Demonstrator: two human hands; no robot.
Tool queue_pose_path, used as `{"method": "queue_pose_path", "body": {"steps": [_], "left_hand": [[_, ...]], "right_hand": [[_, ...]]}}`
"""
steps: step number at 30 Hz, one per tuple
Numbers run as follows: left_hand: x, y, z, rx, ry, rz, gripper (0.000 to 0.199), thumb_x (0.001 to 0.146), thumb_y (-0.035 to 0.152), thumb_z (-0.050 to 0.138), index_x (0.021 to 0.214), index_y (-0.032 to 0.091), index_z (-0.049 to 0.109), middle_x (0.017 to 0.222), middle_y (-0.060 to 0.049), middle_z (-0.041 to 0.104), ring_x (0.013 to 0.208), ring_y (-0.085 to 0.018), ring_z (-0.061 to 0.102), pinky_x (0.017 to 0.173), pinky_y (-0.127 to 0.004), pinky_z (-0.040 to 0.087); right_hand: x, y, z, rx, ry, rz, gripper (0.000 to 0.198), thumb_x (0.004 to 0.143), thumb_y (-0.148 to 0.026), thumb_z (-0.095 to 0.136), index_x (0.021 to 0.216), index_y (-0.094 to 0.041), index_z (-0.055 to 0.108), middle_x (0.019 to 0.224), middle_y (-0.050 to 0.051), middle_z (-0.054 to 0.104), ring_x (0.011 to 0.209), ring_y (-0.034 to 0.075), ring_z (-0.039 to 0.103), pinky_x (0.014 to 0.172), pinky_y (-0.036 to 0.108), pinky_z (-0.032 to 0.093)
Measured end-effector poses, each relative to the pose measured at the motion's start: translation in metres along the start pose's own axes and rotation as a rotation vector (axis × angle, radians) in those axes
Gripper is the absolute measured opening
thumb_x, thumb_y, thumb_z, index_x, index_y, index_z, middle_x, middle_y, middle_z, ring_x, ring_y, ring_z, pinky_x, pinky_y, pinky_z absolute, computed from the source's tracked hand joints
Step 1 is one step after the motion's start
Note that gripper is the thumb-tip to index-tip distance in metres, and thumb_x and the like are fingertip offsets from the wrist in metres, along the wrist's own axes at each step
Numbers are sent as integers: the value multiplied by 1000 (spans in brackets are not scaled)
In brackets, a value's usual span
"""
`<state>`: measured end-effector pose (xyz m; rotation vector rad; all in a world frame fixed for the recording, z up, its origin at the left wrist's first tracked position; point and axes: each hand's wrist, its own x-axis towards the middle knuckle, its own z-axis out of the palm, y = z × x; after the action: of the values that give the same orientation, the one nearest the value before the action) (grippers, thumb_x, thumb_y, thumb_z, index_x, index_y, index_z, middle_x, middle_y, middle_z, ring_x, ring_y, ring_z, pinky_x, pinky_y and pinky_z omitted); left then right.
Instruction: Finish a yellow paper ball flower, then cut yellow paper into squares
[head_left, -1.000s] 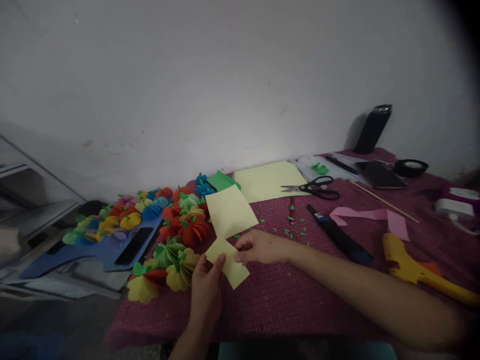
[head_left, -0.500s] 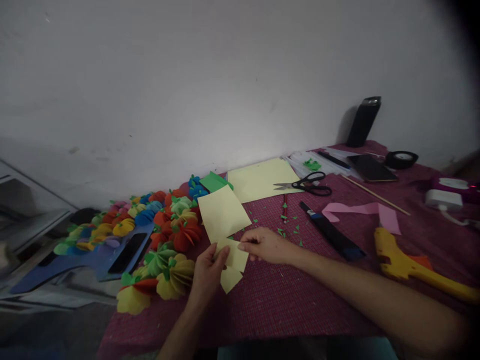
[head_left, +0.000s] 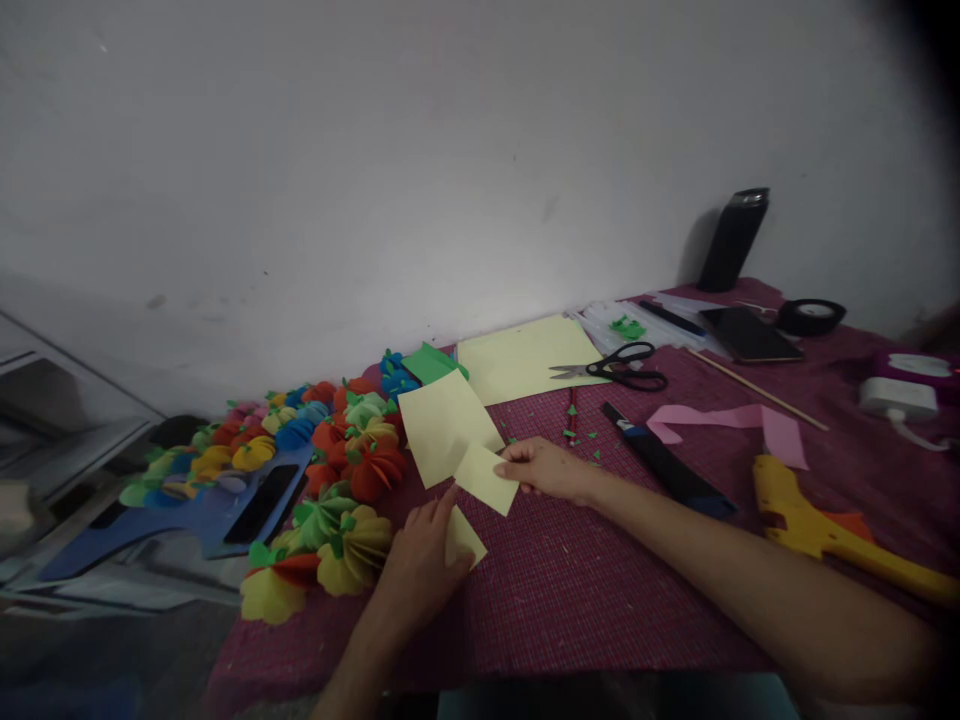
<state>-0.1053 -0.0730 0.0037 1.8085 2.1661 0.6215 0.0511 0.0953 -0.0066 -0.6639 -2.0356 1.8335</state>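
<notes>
In the head view, my right hand (head_left: 551, 470) pinches a small pale yellow paper square (head_left: 487, 482) by its right edge, just above the table. My left hand (head_left: 427, 545) lies to the left with index finger and thumb apart, touching another small yellow paper piece (head_left: 463, 532) that it partly covers. Behind the held square, a larger yellow paper sheet (head_left: 446, 425) lies on the cloth, partly overlapped by it. Left of my hands sits a heap of colourful folded-paper pumpkins (head_left: 367, 465) with green tops.
Black scissors (head_left: 622, 368) rest on a yellow paper stack (head_left: 517, 360). To the right lie a red pencil (head_left: 572, 412), a dark cutter-like tool (head_left: 667, 465), pink paper strip (head_left: 705, 417), yellow glue gun (head_left: 780, 500), phone (head_left: 750, 333) and wooden stick (head_left: 757, 390). A black bottle (head_left: 735, 240) stands behind.
The two small yellow pieces, together between my hands before, are now apart. My right hand has lifted one away and turned it; my left hand's pinch has spread.
</notes>
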Motion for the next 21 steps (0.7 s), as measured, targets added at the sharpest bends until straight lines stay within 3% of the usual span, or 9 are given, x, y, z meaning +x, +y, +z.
{"method": "queue_pose_path", "body": {"steps": [8,14,18,21], "left_hand": [[16,-3,-4,-25,-55,-111,85,50,20,70,129,20,40,114,-12,56,104,-30,51,87,-36,36],[13,-8,-2,-329,-1,-205,62,60,16,62,121,21,50,100,-8,64,89,-25,59,77,-33,42],[14,-9,-1,-649,136,-293,43,62,20,64,104,16,59,89,-7,67,77,-21,62,66,-29,47],[20,-5,1,-776,311,-314,42,61,26,68,101,15,58,88,-7,67,75,-20,62,64,-28,48]], "right_hand": [[-2,4,1,-8,-78,-36,22,74,-35,55,66,-14,56,50,-5,46,43,6,40,43,18,30],[-4,-1,-7,24,-98,-19,21,74,-33,56,70,-13,59,52,-4,48,44,6,41,43,18,30],[-8,-9,-12,-68,-169,-76,21,76,-33,55,73,-13,62,53,-5,48,45,6,40,46,19,30],[-15,-19,-9,-265,-183,-188,18,75,-31,58,73,-15,65,64,-1,57,58,9,49,54,20,36]]}}
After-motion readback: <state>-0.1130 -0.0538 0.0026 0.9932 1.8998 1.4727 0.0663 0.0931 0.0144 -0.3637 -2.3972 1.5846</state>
